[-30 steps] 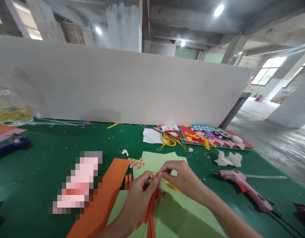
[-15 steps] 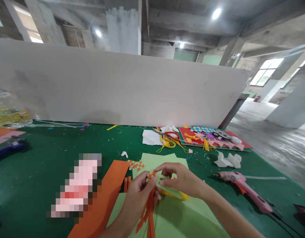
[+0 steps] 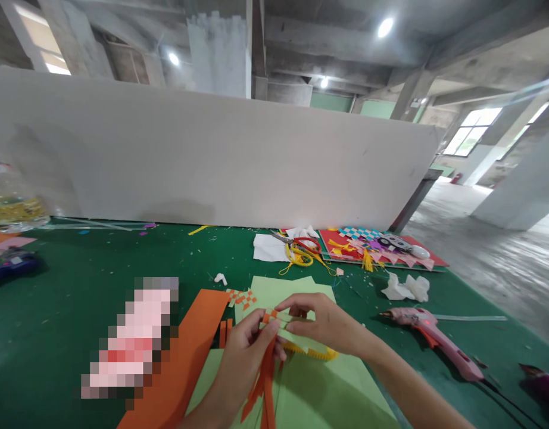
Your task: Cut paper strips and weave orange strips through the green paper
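Both hands meet over the green table, working a small weave of orange and light green paper strips. My left hand pinches the orange strips, whose loose ends hang down toward me. My right hand pinches the top of the weave from the right, fingers closed on a light green strip. Under the hands lie light green paper sheets and a yellow fringed strip.
An orange paper sheet and a small finished woven patch lie to the left. A pink glue gun lies at right. Scissors, yellow cord, white scraps and a red board with woven pieces sit by the white partition.
The hands have shifted slightly left and lower in view while still pinching the weave. The yellow fringed strip below my right hand has come into view.
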The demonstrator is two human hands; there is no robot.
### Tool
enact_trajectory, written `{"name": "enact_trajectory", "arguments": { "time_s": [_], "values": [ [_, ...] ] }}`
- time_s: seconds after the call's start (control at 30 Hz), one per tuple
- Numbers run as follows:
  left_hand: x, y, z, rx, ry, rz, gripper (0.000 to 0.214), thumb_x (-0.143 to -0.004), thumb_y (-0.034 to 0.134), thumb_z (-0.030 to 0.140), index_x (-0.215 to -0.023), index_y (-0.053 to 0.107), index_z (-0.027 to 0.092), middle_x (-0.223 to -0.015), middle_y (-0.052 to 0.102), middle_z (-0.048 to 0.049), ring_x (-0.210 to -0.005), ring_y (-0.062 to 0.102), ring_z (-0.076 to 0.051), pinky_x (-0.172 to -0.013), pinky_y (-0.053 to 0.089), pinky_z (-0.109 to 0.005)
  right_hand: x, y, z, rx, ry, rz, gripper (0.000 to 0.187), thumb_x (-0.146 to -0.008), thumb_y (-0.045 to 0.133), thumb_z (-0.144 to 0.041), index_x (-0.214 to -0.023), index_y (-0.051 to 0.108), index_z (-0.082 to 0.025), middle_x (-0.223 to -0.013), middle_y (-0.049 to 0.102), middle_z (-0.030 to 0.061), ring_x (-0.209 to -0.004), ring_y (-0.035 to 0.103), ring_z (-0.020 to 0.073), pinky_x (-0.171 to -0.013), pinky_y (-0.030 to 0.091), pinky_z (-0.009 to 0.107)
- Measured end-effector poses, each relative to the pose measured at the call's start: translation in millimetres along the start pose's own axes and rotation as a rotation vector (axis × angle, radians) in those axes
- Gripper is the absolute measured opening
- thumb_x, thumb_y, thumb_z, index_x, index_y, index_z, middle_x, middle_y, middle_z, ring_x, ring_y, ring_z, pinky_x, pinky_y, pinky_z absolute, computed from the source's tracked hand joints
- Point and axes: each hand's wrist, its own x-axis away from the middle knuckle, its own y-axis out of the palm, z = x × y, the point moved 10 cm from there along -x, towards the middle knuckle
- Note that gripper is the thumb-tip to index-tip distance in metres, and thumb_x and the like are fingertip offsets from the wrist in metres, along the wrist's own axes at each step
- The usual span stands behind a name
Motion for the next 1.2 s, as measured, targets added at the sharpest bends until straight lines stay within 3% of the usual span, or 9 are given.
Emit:
{"name": "enact_trajectory", "arguments": {
  "time_s": [0.27,0.47,0.6,0.7,0.8,0.93,1.2],
  "values": [
    [0,-0.8,-1,0.007,0.006,0.018,0.033,-0.075,0.064,0.046,-0.066,0.047,0.019,-0.053,0.058,0.0036,-0.051,0.060,-0.014,-0.055,0.044,-0.023,-1,2,-1,-0.124,0.000,0.097,0.029,-0.073,0.061,-0.013,-0.101,0.069,-0.020,-0.070,0.059,-0.0018,-0.066,0.052,0.0108,-0.065,0.044,0.023],
    [0,-2.1,1,-0.018,0.018,0.016,0.029,-0.078,0.061,0.043,-0.069,0.048,0.020,-0.054,0.061,0.0033,-0.054,0.061,-0.015,-0.059,0.045,-0.024,-3,3,2,-0.127,0.006,0.100,0.025,-0.075,0.061,-0.014,-0.098,0.069,-0.019,-0.069,0.058,-0.0016,-0.064,0.052,0.0110,-0.063,0.044,0.023],
    [0,-6.3,3,-0.026,0.036,0.053,0.029,-0.078,0.061,0.043,-0.067,0.046,0.020,-0.051,0.060,0.0037,-0.053,0.060,-0.015,-0.059,0.045,-0.024,1,-15,-11,0.002,-0.092,0.235,0.028,-0.077,0.061,-0.014,-0.105,0.064,-0.021,-0.092,0.064,0.0039,-0.086,0.058,0.0159,-0.076,0.046,0.029],
    [1,-8.3,4,-0.016,0.039,0.073,0.026,-0.079,0.060,0.042,-0.070,0.049,0.020,-0.053,0.061,0.0035,-0.056,0.060,-0.015,-0.060,0.045,-0.024,10,-29,-32,0.196,-0.232,0.361,0.006,-0.078,0.064,-0.018,-0.084,0.065,-0.019,-0.094,0.061,0.0062,-0.093,0.055,0.0190,-0.082,0.045,0.033],
    [1,-10.3,4,0.003,0.044,0.093,0.025,-0.080,0.060,0.041,-0.071,0.049,0.020,-0.053,0.062,0.0038,-0.056,0.060,-0.015,-0.060,0.045,-0.023,14,-23,-45,0.303,-0.318,0.318,0.011,-0.078,0.066,-0.021,-0.069,0.063,-0.018,-0.092,0.059,0.0064,-0.092,0.054,0.0190,-0.082,0.044,0.034],
    [-1,-11.2,6,0.016,0.075,0.100,0.030,-0.078,0.062,0.042,-0.067,0.044,0.021,-0.052,0.059,0.0053,-0.054,0.057,-0.013,-0.058,0.044,-0.022,13,-8,-43,0.333,-0.352,0.242,0.010,-0.078,0.067,-0.021,-0.069,0.066,-0.019,-0.101,0.060,0.0064,-0.105,0.052,0.0202,-0.090,0.041,0.035],
    [-1,-7.9,6,-0.005,0.085,0.066,0.025,-0.078,0.063,0.039,-0.072,0.049,0.020,-0.057,0.064,0.0040,-0.056,0.063,-0.014,-0.059,0.047,-0.022,2,-2,-11,0.074,-0.137,0.177,0.017,-0.078,0.066,-0.021,-0.062,0.064,-0.019,-0.101,0.062,0.0067,-0.104,0.056,0.0181,-0.088,0.044,0.031]
  ]
}}
